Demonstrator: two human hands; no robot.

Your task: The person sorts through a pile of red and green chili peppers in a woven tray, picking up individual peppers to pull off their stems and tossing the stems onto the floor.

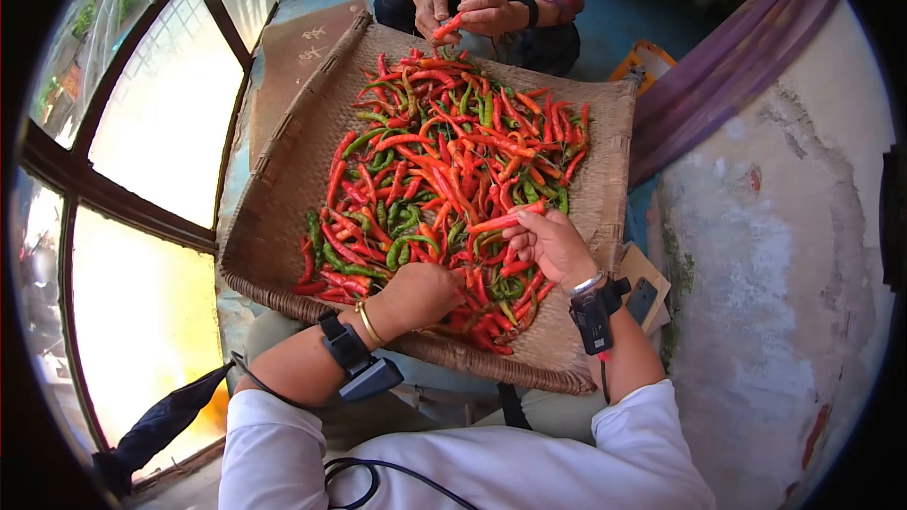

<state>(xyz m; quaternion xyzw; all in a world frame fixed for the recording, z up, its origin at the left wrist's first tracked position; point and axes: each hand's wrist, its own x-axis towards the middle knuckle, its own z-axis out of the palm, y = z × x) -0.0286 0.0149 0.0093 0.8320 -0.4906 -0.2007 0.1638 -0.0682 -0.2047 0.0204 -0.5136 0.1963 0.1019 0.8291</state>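
A heap of red, orange and green chili peppers (444, 165) lies in a wide woven basket (274, 227) in front of me. My right hand (551, 244) pinches a red chili pepper (501, 220) by one end, just above the heap on the right. Lower down, my left hand (418, 297) is curled against the near part of the pile. Its fingertips are hidden, so what they hold cannot be made out. Both wrists carry strapped black devices; a gold bangle is on the left and a silver one on the right.
Across the basket, another person's hands (463, 14) hold a red chili pepper. Windows (170, 113) stand at the left, a worn plaster wall (765, 321) at the right. A purple cloth (727, 47) hangs near the far right corner, and a phone (642, 300) lies beside the basket.
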